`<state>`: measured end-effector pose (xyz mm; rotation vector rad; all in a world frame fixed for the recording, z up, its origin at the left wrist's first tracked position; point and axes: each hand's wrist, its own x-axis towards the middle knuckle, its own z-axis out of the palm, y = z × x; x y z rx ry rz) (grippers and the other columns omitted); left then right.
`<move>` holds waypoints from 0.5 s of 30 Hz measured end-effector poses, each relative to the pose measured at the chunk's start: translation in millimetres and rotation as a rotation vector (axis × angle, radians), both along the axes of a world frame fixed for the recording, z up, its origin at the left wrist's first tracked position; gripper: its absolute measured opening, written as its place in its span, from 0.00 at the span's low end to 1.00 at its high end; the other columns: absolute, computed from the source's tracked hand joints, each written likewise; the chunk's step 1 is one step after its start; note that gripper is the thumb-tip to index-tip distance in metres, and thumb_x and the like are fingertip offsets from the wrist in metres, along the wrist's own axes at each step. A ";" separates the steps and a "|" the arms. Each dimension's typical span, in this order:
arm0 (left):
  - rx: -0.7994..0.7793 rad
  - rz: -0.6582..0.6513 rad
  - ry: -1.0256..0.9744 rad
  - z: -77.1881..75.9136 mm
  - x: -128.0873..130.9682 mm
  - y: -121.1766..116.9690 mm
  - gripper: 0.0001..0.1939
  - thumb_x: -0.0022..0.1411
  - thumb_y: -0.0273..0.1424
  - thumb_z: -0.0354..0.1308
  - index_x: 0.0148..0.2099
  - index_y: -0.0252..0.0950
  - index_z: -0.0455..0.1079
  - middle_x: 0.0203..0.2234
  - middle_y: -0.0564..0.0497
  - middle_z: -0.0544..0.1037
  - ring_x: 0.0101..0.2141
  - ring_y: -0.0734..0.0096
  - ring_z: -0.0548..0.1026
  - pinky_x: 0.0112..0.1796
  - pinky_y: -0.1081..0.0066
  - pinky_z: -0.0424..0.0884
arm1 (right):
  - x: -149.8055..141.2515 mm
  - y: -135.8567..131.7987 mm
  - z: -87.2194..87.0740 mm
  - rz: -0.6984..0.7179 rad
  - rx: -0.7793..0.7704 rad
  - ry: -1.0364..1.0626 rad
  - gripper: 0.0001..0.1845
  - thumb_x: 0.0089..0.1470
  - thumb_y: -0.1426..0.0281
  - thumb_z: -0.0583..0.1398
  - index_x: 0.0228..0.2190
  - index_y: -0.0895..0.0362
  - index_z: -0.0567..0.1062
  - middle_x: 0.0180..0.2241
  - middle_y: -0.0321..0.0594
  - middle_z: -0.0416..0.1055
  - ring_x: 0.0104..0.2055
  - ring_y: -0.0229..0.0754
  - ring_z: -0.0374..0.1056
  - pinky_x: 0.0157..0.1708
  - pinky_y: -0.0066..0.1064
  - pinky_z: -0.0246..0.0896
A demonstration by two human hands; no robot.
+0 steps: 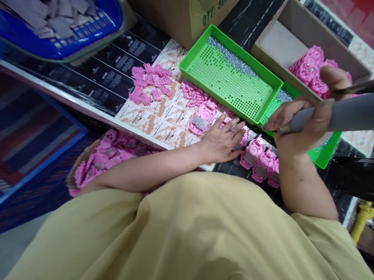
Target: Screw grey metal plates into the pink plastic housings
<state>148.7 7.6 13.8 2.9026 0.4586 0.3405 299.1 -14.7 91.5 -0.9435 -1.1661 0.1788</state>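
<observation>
My left hand (221, 141) lies flat with its fingers spread over pink plastic housings, partly hiding them. A ring is on one finger. In my right hand (313, 125) is a grey electric screwdriver (348, 113), its thin tip pointing left toward the housings beside my left fingertips. Whether the tip touches one is hard to make out. Several pink housings with metal plates (252, 151) stand in a row between my hands. One more pink housing (203, 118), with a grey metal plate, rests just left of my left hand.
A green perforated tray (230, 81) holds small silver screws; a second green tray (319, 157) sits under my right hand. Small pink pieces (150, 81) lie at left. A cardboard box (282, 36) contains pink housings. Nearby are a blue basket (108, 31) and a bin of pink parts (111, 152).
</observation>
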 end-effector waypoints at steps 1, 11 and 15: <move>-0.006 0.003 0.007 1.0 0.0 -0.2 0.29 0.71 0.43 0.50 0.64 0.26 0.66 0.63 0.34 0.69 0.64 0.46 0.64 0.62 0.42 0.58 | -1.3 -1.3 -4.0 0.024 -0.002 -0.010 0.16 0.62 0.52 0.58 0.28 0.49 0.73 0.11 0.27 0.50 0.09 0.33 0.49 0.09 0.28 0.46; 0.008 0.000 0.103 11.5 2.4 0.8 0.29 0.70 0.42 0.50 0.65 0.27 0.65 0.64 0.38 0.69 0.65 0.48 0.63 0.65 0.43 0.55 | 2.4 8.6 -29.2 0.248 0.021 0.075 0.09 0.58 0.55 0.63 0.38 0.44 0.74 0.12 0.21 0.51 0.07 0.30 0.44 0.06 0.24 0.43; 0.008 0.008 0.042 9.1 4.5 0.0 0.27 0.69 0.40 0.51 0.64 0.28 0.66 0.63 0.37 0.69 0.64 0.48 0.64 0.66 0.42 0.54 | 7.6 9.0 -24.5 0.173 -0.067 0.042 0.16 0.58 0.49 0.60 0.44 0.41 0.71 0.12 0.21 0.52 0.08 0.33 0.48 0.09 0.27 0.50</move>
